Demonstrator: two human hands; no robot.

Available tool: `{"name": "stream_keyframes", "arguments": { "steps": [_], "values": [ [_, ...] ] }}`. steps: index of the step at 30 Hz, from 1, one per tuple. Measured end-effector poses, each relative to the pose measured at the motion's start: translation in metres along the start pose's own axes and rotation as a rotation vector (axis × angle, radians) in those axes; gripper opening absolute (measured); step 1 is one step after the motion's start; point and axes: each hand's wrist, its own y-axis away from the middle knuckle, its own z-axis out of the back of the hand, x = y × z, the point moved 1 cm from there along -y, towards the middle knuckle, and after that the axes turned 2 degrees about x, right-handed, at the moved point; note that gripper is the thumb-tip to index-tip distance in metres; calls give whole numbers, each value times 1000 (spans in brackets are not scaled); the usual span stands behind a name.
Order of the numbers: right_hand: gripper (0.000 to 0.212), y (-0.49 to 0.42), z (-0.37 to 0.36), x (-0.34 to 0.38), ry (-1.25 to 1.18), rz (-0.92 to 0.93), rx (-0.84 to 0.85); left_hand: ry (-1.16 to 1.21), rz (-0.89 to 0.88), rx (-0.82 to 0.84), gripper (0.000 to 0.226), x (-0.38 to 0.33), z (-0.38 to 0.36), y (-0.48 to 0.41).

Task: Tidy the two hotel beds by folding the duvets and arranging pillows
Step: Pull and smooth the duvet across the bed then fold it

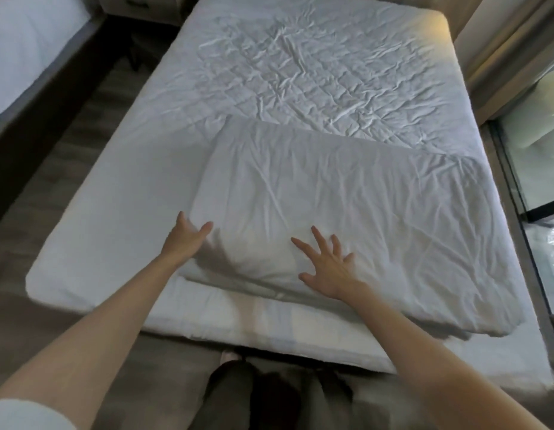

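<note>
Folded duvet: the white, creased fabric slab [347,218] lies across the lower middle of the frame on the bed's foot end, long axis running left to right, tilted down to the right.
Left hand [189,235]: cupped open at the slab's left edge, touching it, gripping nothing.
Right hand [327,265]: flat on top near the lower edge, fingers spread, released.
Nearer hand: both are on the slab's left part; its right end lies well apart from them.
Mattress [300,72]: wrinkled white sheet, bare in the upper frame.
Likely step: squaring or smoothing the fold.

second bed [27,51]: cut by left edge | nightstand [136,4]: cut by top edge | feet: blurred
</note>
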Motion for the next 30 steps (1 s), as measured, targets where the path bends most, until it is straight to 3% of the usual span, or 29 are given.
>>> {"name": "stream_keyframes", "arguments": {
  "steps": [3, 8, 12, 15, 19, 26, 28, 30],
  "values": [
    [78, -2, -6, 8, 22, -51, 43, -39, -30, 45, 57, 11, 2, -13],
    [81, -5, -8, 15, 36, -89, 98, 267, 81, 103, 62, 12, 6, -19],
    [81, -8, -7, 22, 16, -132, 97, 386, -90, 38, 57, -8, 12, -7],
    [85, -4, -19, 22, 25, -129, 25, 179, -246, -99, 44, -13, 22, 1],
    [91, 7, -40, 21, 44, -92, -28, -65, -253, -120, 40, 23, 23, 5],
    [68, 14, -51, 0, -8, -13, 6, -229, 142, -36, 60, 46, -13, -27],
    [54, 14, -38, -4, -116, -36, -82, -263, 71, -115, 63, 29, -15, -23],
    [47, 11, -21, -7, -237, -83, -260, -321, -151, -184, 74, 2, -23, -14]
  ]
}}
